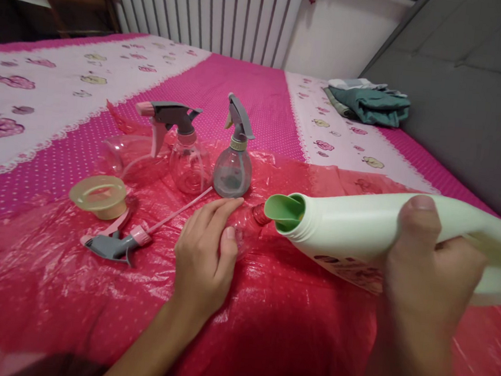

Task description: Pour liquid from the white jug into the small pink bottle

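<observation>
My left hand [207, 249] is closed around a clear spray bottle body [250, 228] without its head, tilted with its neck towards the right. In my right hand [432, 259] is a pale green detergent jug [357, 222], gripped by its handle and tipped sideways. The jug's green spout [287, 211] is right by the bottle's neck; whether they touch I cannot tell. No liquid shows between them. Left of my left hand lies a loose grey and pink spray head [114, 244] with its tube, next to a yellowish cap [99, 196].
Behind stand a pink-and-grey spray bottle [188, 161] and a grey one [233, 171] with some dark liquid. A red plastic sheet [146, 302] covers the bed's pink spread [246, 93]. Folded clothes [367, 102] lie near the grey headboard [473, 85]; a radiator [205, 12] stands behind.
</observation>
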Tool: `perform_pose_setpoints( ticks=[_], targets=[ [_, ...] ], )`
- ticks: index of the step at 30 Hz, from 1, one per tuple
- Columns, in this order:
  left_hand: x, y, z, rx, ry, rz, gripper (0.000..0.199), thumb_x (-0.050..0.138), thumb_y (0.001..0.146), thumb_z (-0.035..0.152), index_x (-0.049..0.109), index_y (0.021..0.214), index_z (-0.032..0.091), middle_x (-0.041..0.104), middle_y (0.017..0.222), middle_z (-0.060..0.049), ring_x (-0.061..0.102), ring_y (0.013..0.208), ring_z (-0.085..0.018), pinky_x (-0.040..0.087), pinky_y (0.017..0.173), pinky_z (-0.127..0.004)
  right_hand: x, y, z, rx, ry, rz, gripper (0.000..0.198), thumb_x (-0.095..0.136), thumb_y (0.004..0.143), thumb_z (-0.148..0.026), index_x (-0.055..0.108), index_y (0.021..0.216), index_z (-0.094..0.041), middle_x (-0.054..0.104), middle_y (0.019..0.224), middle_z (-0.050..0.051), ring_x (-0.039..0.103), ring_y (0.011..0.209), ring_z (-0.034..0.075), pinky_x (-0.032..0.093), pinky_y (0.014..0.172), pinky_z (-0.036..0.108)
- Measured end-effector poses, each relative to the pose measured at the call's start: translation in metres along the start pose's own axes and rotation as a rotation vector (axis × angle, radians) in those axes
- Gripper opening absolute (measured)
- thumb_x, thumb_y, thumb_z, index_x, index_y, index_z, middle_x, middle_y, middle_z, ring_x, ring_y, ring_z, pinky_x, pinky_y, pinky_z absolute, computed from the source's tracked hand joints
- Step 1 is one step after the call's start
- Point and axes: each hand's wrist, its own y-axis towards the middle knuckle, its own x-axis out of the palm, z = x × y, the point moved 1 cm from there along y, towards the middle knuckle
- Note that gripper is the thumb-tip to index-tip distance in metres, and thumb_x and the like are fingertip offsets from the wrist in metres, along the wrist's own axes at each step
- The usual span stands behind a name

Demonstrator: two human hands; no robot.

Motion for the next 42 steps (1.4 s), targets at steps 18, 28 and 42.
perform_pose_setpoints(
  ticks=[18, 28, 42],
  targets=[
    [-0.0004, 0.0, 0.0005, 0.007, 0.003, 0.008, 0.041, 0.038, 0.111, 0.026, 0.067, 0.139, 0.02, 0.073, 0.136, -0.011, 0.068, 0.125, -0.029, 0.052, 0.107, -0.047, 0.0017, 0.0005, -0.0008, 0.005, -0.009, 0.012, 0.077, 0.042, 0.071, -0.088, 0.067, 0.088, -0.017, 0.066, 0.085, 0.015, 0.065, 0.09, 0.034, 0.044, 0.081, 0.048],
    [0.0005, 0.0007, -0.0006, 0.011, 0.008, 0.013, 0.041, 0.038, 0.111, 0.027, 0.068, 0.138, 0.02, 0.073, 0.136, -0.01, 0.068, 0.125, -0.028, 0.051, 0.107, -0.045, 0.0017, 0.0004, -0.0002, 0.0, 0.005, 0.012, 0.075, 0.042, 0.07, -0.089, 0.064, 0.087, -0.019, 0.066, 0.086, 0.014, 0.065, 0.091, 0.034, 0.042, 0.08, 0.046],
    [0.0007, 0.0006, -0.001, 0.015, 0.003, 0.015, 0.042, 0.038, 0.111, 0.026, 0.068, 0.138, 0.018, 0.073, 0.136, -0.011, 0.067, 0.125, -0.027, 0.05, 0.106, -0.044, 0.0013, 0.0006, -0.0017, 0.003, -0.012, 0.011, 0.072, 0.041, 0.069, -0.088, 0.061, 0.082, -0.02, 0.063, 0.08, 0.013, 0.062, 0.085, 0.03, 0.038, 0.074, 0.042]
  ],
)
